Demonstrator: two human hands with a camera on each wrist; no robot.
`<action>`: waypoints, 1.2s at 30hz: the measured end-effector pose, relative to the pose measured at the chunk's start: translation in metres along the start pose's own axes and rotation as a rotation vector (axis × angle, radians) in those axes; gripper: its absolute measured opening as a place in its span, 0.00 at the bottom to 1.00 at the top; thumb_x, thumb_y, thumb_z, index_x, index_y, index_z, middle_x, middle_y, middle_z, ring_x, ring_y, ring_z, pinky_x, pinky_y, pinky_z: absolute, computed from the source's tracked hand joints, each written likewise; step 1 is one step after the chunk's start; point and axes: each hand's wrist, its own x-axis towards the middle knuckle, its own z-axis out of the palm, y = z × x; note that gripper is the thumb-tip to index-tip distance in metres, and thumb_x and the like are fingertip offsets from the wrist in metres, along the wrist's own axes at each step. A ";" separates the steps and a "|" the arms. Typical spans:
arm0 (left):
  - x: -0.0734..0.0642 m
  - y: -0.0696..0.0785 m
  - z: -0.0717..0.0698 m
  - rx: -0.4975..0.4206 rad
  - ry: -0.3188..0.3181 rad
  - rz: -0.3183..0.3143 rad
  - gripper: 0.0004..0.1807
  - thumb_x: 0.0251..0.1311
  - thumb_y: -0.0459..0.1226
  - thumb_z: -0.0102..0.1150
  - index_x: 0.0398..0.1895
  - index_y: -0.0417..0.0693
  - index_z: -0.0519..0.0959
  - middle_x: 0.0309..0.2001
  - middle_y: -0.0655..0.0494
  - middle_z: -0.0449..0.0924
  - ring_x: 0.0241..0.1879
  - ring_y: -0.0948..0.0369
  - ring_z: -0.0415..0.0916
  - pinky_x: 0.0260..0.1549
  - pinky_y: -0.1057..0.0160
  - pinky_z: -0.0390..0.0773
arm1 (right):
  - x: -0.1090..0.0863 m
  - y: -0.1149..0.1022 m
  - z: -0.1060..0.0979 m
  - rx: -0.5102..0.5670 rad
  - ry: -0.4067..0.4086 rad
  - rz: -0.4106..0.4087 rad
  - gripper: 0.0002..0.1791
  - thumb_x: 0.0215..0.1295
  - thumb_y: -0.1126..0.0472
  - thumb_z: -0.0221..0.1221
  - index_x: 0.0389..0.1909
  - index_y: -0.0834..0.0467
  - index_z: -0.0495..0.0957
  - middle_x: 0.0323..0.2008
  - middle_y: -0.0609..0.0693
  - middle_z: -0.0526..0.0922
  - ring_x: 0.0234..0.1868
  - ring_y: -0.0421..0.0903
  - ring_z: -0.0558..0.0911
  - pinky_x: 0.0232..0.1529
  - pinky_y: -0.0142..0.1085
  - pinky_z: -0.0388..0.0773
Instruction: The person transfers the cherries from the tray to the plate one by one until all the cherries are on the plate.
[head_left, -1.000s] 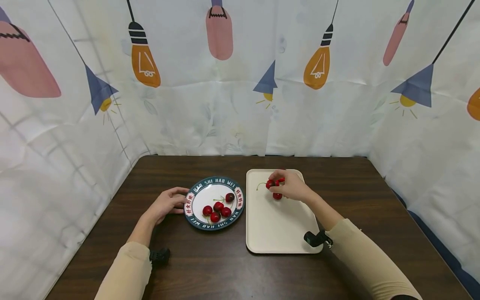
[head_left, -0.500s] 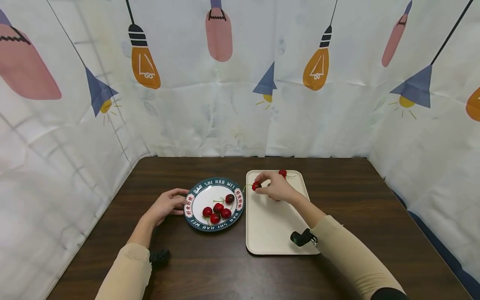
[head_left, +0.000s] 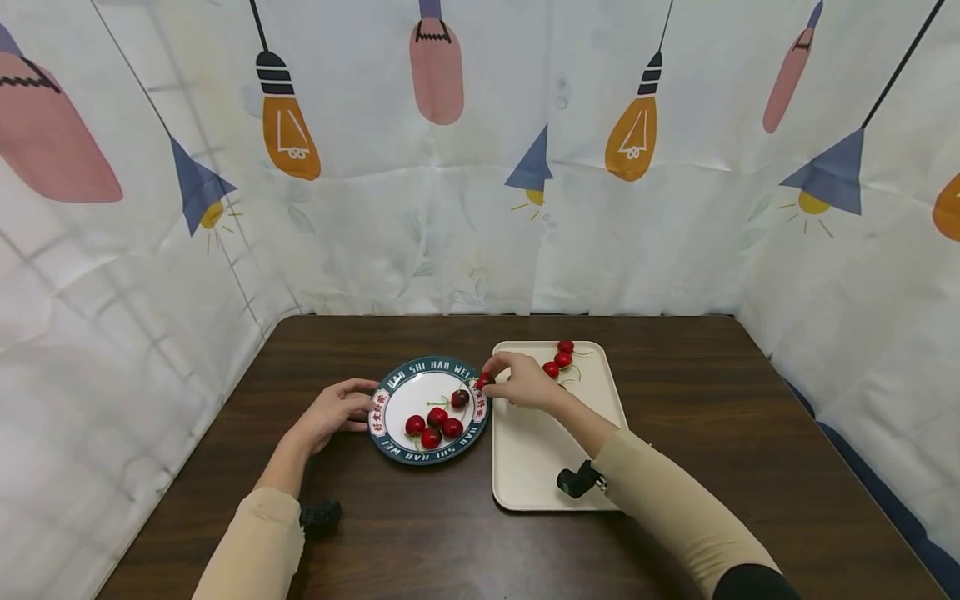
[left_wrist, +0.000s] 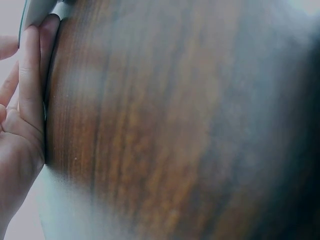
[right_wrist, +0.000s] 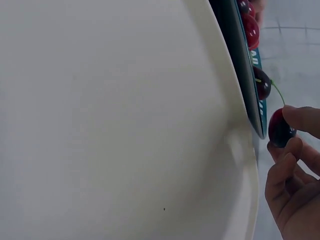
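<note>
My right hand (head_left: 521,385) pinches a dark red cherry (head_left: 484,381) between thumb and fingertips over the right rim of the plate (head_left: 426,457). In the right wrist view this cherry (right_wrist: 281,129) has a green stem and hangs just beyond the plate's edge. Several cherries (head_left: 431,437) lie on the plate's white middle; its teal rim bears lettering. At the plate's left rim rests my left hand (head_left: 333,412), fingers fairly straight and touching the edge. The left wrist view shows these fingers (left_wrist: 31,80) against the plate's side, low on the table.
A cream rectangular tray (head_left: 540,475) stands right of the plate, close beside it. Near its far end lie more cherries (head_left: 563,359) with stems, partly hidden by my right hand. Under everything is a dark wooden table (head_left: 405,533); a patterned curtain (head_left: 465,233) hangs behind.
My right hand has carried the cherry leftward from the tray's far end to the plate's right rim, uncovering cherries on the tray. The left hand and plate have stayed put.
</note>
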 end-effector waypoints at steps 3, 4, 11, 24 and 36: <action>0.000 0.000 0.000 0.002 0.000 0.000 0.28 0.71 0.38 0.59 0.71 0.36 0.68 0.54 0.39 0.78 0.45 0.52 0.82 0.44 0.57 0.86 | 0.002 -0.003 0.005 -0.020 0.002 -0.009 0.15 0.63 0.59 0.71 0.50 0.56 0.82 0.44 0.49 0.82 0.43 0.49 0.79 0.32 0.35 0.83; 0.000 0.000 0.000 0.001 0.000 0.000 0.28 0.71 0.38 0.59 0.71 0.36 0.68 0.54 0.39 0.78 0.45 0.52 0.82 0.44 0.57 0.86 | 0.003 -0.004 0.007 -0.027 0.000 -0.009 0.16 0.63 0.58 0.71 0.50 0.55 0.82 0.44 0.48 0.82 0.44 0.49 0.78 0.33 0.35 0.83; -0.002 0.000 0.000 0.001 0.003 -0.005 0.29 0.71 0.38 0.60 0.71 0.37 0.68 0.53 0.41 0.81 0.45 0.52 0.82 0.44 0.58 0.86 | 0.005 -0.009 0.014 -0.082 -0.028 -0.034 0.16 0.63 0.56 0.71 0.50 0.54 0.82 0.41 0.46 0.82 0.45 0.47 0.77 0.40 0.35 0.80; -0.001 0.002 0.000 0.002 0.005 -0.007 0.28 0.71 0.38 0.59 0.71 0.37 0.69 0.56 0.38 0.76 0.45 0.52 0.82 0.44 0.58 0.86 | 0.007 -0.014 0.021 -0.103 -0.101 -0.082 0.16 0.63 0.56 0.71 0.49 0.55 0.82 0.43 0.47 0.84 0.45 0.46 0.78 0.50 0.37 0.80; -0.003 0.002 0.001 0.011 0.004 -0.004 0.28 0.71 0.38 0.59 0.70 0.37 0.69 0.57 0.37 0.76 0.45 0.52 0.82 0.45 0.57 0.86 | 0.004 -0.015 0.014 -0.100 -0.073 -0.078 0.22 0.65 0.53 0.69 0.57 0.58 0.80 0.47 0.50 0.83 0.48 0.48 0.79 0.44 0.35 0.81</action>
